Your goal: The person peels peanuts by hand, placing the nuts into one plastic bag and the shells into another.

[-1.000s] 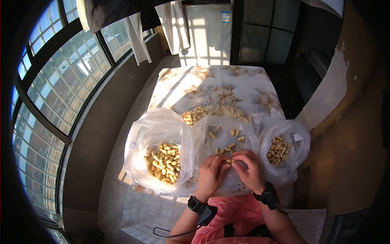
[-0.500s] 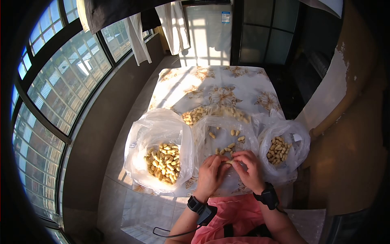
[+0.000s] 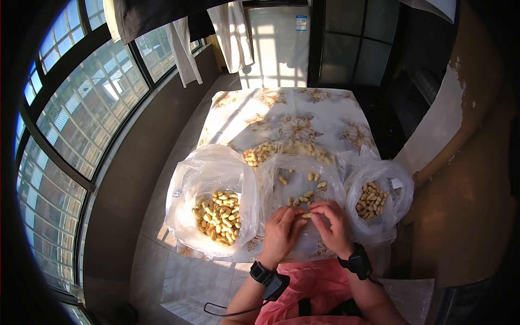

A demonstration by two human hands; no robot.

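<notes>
Both hands meet over the middle plastic bag (image 3: 271,184), pinching one pale peanut (image 3: 307,215) between their fingertips. My left hand (image 3: 280,233) closes on its left end, and my right hand (image 3: 332,227) holds the right end. Several loose peanuts (image 3: 309,194) lie inside this bag just beyond the fingers. To the left, an open plastic bag (image 3: 179,189) holds a big heap of peanuts (image 3: 218,216). On the right, a smaller plastic bag (image 3: 403,200) contains another pile of peanuts (image 3: 372,200).
The table wears a flowered cloth (image 3: 298,127). More peanuts (image 3: 260,154) lie behind the middle bag. Barred windows (image 3: 97,108) run along the left, and a white cabinet or fridge (image 3: 281,54) stands behind the table. A cable (image 3: 233,313) hangs from the left wrist device (image 3: 269,280).
The fingers have shifted very slightly around the peanut, and a little more of it shows between them. The bags and the loose peanuts look the same.
</notes>
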